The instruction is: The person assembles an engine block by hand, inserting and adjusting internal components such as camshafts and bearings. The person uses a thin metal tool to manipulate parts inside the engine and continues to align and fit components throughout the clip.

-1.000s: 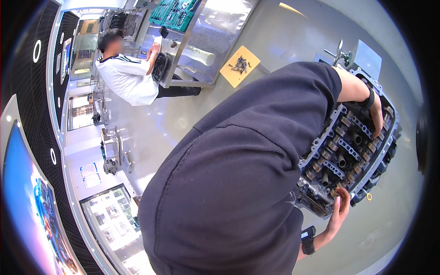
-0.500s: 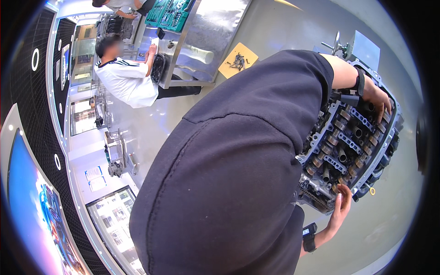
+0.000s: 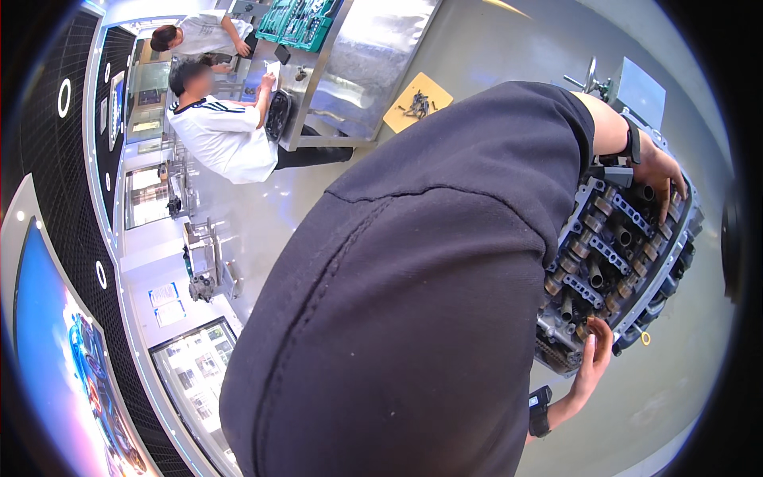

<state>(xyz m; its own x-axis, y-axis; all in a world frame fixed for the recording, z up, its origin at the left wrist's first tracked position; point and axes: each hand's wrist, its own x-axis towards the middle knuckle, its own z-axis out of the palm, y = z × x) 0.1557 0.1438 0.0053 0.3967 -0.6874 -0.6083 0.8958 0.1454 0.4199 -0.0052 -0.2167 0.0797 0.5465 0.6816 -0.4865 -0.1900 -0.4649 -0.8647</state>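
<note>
An engine's cylinder head [image 3: 610, 253] lies at the right, its top open. Two camshafts with worn, brownish lobes run along it, and the far camshaft [image 3: 640, 267] has a hand at either end. My left hand [image 3: 661, 176] reaches down at the upper end, fingers closed around that shaft. At the opposite end, beside the timing chain, my right hand [image 3: 596, 350] curls its fingertips onto the same shaft. The near camshaft [image 3: 586, 237] sits parallel, partly hidden by my dark sleeve. Whether the held shaft is raised from its seats I cannot tell.
A yellow board [image 3: 417, 103] with several loose bolts lies beyond my shoulder. Past it stands a metal workbench [image 3: 350, 87] with a green tool case [image 3: 298, 24]. Two people work there. A grey box with a crank handle [image 3: 640, 91] stands beside the engine.
My shoulder and sleeve have shifted right and cover more of the engine's near side. Both hands stay on the camshaft. In the background, a second person has come further into view.
</note>
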